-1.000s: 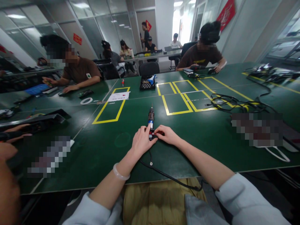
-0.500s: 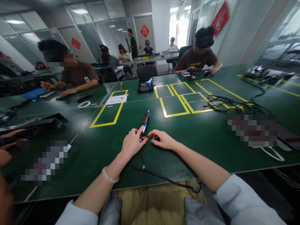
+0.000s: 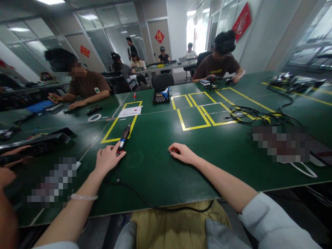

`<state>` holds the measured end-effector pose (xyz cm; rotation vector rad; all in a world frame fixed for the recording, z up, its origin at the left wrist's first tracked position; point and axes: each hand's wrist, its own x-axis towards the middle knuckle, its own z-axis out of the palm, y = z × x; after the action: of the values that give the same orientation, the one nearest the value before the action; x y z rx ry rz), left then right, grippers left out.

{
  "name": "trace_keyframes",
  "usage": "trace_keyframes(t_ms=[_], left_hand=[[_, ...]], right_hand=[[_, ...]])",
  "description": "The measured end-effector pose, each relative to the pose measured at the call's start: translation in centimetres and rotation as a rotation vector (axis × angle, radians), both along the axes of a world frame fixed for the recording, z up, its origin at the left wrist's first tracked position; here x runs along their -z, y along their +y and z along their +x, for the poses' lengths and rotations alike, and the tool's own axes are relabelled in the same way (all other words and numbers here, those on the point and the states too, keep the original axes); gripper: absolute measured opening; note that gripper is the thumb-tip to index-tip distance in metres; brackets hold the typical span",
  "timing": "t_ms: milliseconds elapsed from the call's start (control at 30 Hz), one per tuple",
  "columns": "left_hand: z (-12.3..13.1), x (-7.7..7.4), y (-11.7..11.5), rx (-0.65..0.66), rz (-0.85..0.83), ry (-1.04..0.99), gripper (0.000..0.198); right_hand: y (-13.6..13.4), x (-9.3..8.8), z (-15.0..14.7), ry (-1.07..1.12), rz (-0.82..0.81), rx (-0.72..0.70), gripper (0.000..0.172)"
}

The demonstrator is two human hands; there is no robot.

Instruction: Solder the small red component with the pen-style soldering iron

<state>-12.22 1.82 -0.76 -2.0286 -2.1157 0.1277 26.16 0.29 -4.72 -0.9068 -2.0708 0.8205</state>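
My left hand (image 3: 107, 159) is closed around the rear end of an electric screwdriver (image 3: 125, 136) with a dark body and a blue-and-white band. The screwdriver's tip points away from me, over the near right part of a yellow-taped rectangle (image 3: 114, 139). A black cord (image 3: 137, 193) trails from the screwdriver across the table edge, close to my lap. Further right, my right hand (image 3: 184, 154) rests on the green table (image 3: 153, 173) with its fingers curled in toward the thumb. Nothing shows in that hand.
A paper sheet (image 3: 130, 111) lies on the tape, with a white tape roll (image 3: 94, 118) to its left. A black tray (image 3: 160, 96) stands further back. Tangled black cables (image 3: 249, 112) lie at right. Co-workers sit across the table; another person's hands (image 3: 15, 154) are at left.
My left hand has moved left with the screwdriver, and the cord has shifted along with it. My right hand stays in nearly the same place, its fingers slightly more drawn in.
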Motion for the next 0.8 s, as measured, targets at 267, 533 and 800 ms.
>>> trace_keyframes(t_ms=[267,533,800], left_hand=[[-7.1,-1.2,2.6,-0.206,-0.082,0.054,0.072],[-6.4,-0.4,1.2,-0.082,0.168,0.164,0.049],[0.0,-2.4,1.2,-0.045,0.198,-0.096,0.042]], right_hand=[[0.3,0.4,0.0,-0.024,-0.01,-0.001,0.012],[0.3,0.4,0.0,-0.042,-0.01,0.001,0.012],[0.4,0.6,-0.2,-0.037,-0.011,-0.007,0.012]])
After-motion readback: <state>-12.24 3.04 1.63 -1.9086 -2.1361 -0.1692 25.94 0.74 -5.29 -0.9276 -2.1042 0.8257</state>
